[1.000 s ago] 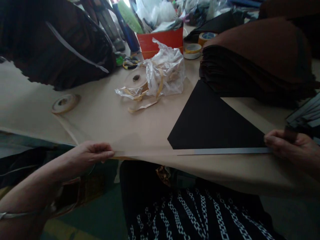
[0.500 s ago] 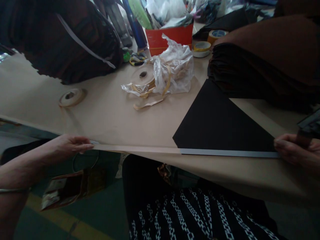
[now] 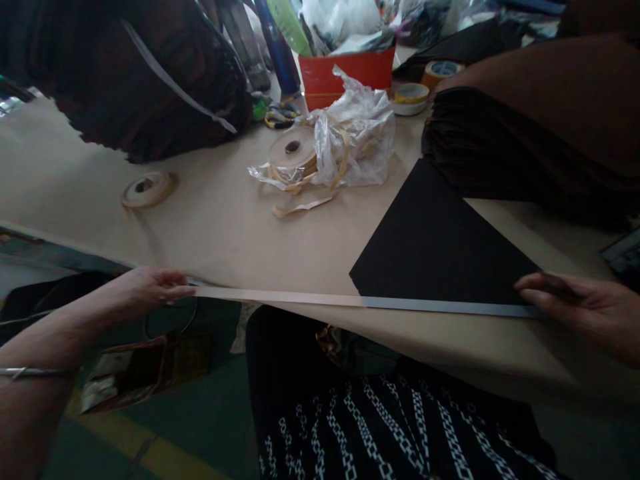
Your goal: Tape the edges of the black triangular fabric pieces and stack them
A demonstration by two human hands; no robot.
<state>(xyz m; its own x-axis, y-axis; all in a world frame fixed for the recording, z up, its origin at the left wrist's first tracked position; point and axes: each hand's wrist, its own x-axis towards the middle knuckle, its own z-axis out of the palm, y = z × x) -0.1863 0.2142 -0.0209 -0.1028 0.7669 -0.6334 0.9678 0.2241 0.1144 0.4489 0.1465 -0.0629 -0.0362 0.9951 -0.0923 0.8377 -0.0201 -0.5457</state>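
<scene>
A long, narrow strip of tape [image 3: 280, 295] runs taut along the table's front edge, pale on the left and bluish-grey over the black piece. My left hand [image 3: 167, 285] is closed in a pinch on its left end. A flat black sheet [image 3: 440, 240] with slanted sides lies on the table, the tape along its near edge. At the sheet's right corner, my right hand [image 3: 565, 297] is closed, its fingertips on the black material and its thumb by the tape's end. A pale tape roll [image 3: 155, 191] lies back left, a tail hanging from it.
Behind stand a plastic bag [image 3: 367, 147] with another tape roll [image 3: 293, 155], scissors [image 3: 281, 117] and a red box [image 3: 345, 73]. Dark stacks rise at left [image 3: 165, 80] and right [image 3: 525, 133]. Several tape rolls [image 3: 411, 100] sit near the right stack. The table edge [image 3: 450, 340] passes above my lap.
My right hand has shifted left, further onto the black sheet's corner and the tape's end. My left hand keeps its pinch on the tape. The view has moved slightly.
</scene>
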